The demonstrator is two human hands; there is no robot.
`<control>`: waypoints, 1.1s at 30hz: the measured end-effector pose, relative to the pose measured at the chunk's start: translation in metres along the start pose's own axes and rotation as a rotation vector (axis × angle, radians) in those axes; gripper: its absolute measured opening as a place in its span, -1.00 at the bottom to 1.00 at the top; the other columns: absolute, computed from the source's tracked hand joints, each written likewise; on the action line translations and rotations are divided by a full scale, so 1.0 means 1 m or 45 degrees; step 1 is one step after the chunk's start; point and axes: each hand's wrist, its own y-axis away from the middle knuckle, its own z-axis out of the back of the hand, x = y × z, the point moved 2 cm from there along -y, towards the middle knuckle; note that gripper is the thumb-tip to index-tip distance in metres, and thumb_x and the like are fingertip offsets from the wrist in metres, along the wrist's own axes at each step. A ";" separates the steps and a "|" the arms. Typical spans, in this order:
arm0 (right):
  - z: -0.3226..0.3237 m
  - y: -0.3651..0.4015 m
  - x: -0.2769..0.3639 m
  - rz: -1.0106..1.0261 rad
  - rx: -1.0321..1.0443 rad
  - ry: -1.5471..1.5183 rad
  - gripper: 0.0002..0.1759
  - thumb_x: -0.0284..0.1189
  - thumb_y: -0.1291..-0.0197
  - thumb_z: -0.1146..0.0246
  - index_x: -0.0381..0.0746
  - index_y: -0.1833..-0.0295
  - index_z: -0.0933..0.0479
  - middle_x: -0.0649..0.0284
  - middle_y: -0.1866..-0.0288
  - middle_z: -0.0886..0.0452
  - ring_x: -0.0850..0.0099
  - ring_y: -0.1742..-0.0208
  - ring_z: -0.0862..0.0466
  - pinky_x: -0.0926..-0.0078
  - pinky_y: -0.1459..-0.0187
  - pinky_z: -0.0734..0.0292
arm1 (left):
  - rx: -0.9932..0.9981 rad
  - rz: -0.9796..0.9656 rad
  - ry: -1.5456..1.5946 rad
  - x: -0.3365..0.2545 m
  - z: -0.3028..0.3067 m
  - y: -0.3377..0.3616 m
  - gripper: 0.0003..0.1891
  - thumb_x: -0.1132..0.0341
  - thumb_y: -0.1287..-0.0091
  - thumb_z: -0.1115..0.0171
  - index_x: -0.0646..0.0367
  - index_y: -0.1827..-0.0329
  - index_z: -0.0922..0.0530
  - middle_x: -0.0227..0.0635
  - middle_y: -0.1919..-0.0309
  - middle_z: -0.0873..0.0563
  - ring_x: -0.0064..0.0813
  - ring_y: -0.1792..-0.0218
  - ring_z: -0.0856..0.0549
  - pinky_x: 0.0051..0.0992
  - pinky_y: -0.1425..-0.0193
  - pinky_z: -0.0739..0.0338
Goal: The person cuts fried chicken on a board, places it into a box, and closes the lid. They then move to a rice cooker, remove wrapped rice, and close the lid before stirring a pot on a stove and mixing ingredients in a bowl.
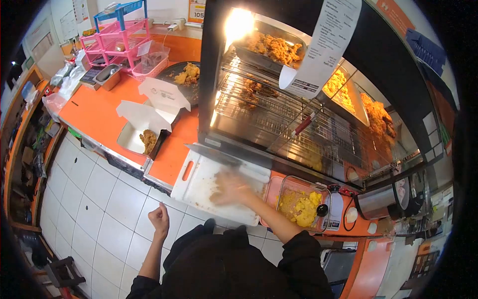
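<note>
My right hand, smeared by motion, is over the white cutting board; whether it holds anything cannot be made out. Brown crumbs dot the board around it. A large knife lies along the board's far edge, beyond that hand. Loosely curled into a fist, my left hand hangs above the tiled floor, in front of the counter, with nothing visible in it. Left of the board stand two open white takeaway boxes; the nearer box contains a piece of fried chicken.
A heated display cabinet with trays of fried chicken rises behind the board. To the right is a wire basket of yellow food. Farther left are a dark round tray, a metal container and a pink rack.
</note>
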 end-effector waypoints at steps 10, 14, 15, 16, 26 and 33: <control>-0.010 -0.003 0.015 -0.191 0.116 -0.179 -0.48 -0.31 0.14 -0.16 -0.37 0.04 -0.32 -0.11 0.16 -0.40 0.03 0.09 -0.41 0.09 0.03 -0.32 | -0.116 0.025 -0.002 -0.031 -0.012 0.019 -0.49 0.38 -0.28 -0.05 0.25 0.88 -0.19 -0.46 0.89 -0.07 -0.68 0.82 -0.04 -0.49 0.71 0.13; -0.008 -0.007 0.021 -0.307 0.170 -0.255 -0.59 -0.38 0.11 -0.12 -0.34 0.10 -0.33 -0.15 0.24 -0.39 0.00 0.14 -0.41 0.07 0.11 -0.32 | -0.093 -0.049 -0.036 -0.040 -0.008 0.001 -0.50 0.38 -0.26 -0.08 0.25 0.88 -0.22 -0.43 0.90 -0.08 -0.65 0.83 -0.06 -0.49 0.72 0.12; -0.002 -0.005 0.027 -0.354 0.183 -0.267 -0.61 -0.39 0.10 -0.12 -0.33 0.11 -0.33 -0.15 0.26 -0.39 0.00 0.14 -0.41 0.07 0.13 -0.31 | -0.078 -0.047 -0.026 -0.039 -0.009 -0.011 -0.50 0.37 -0.26 -0.08 0.25 0.88 -0.22 -0.43 0.90 -0.08 -0.65 0.83 -0.06 -0.49 0.72 0.12; 0.000 -0.004 0.031 -0.407 0.200 -0.277 -0.63 -0.40 0.09 -0.11 -0.32 0.12 -0.33 -0.15 0.28 -0.38 -0.01 0.15 -0.41 0.06 0.14 -0.31 | -0.056 -0.042 -0.011 -0.040 -0.010 -0.024 -0.50 0.37 -0.26 -0.07 0.25 0.88 -0.21 -0.43 0.90 -0.08 -0.65 0.83 -0.06 -0.49 0.71 0.11; -0.007 -0.006 0.049 -0.707 0.299 -0.127 -0.31 -0.18 0.16 -0.25 -0.21 -0.11 -0.21 -0.21 0.03 -0.29 -0.13 -0.04 -0.31 -0.11 -0.04 -0.19 | 0.068 -0.556 0.043 -0.099 -0.036 -0.236 -0.85 0.33 -0.20 -0.11 0.22 0.38 -0.37 -0.27 0.51 -0.41 -0.41 0.45 -0.41 -0.45 0.35 -0.27; -0.029 0.011 0.044 -0.856 0.282 -0.113 -0.20 -0.13 0.22 -0.28 -0.14 -0.20 -0.20 -0.16 0.05 -0.33 -0.07 0.00 -0.31 -0.13 -0.01 -0.14 | 0.343 -0.855 -0.242 -0.082 -0.037 -0.302 -0.64 0.31 -0.11 -0.14 0.18 0.03 -0.35 -0.19 0.10 -0.41 -0.24 -0.02 -0.38 -0.27 -0.10 -0.17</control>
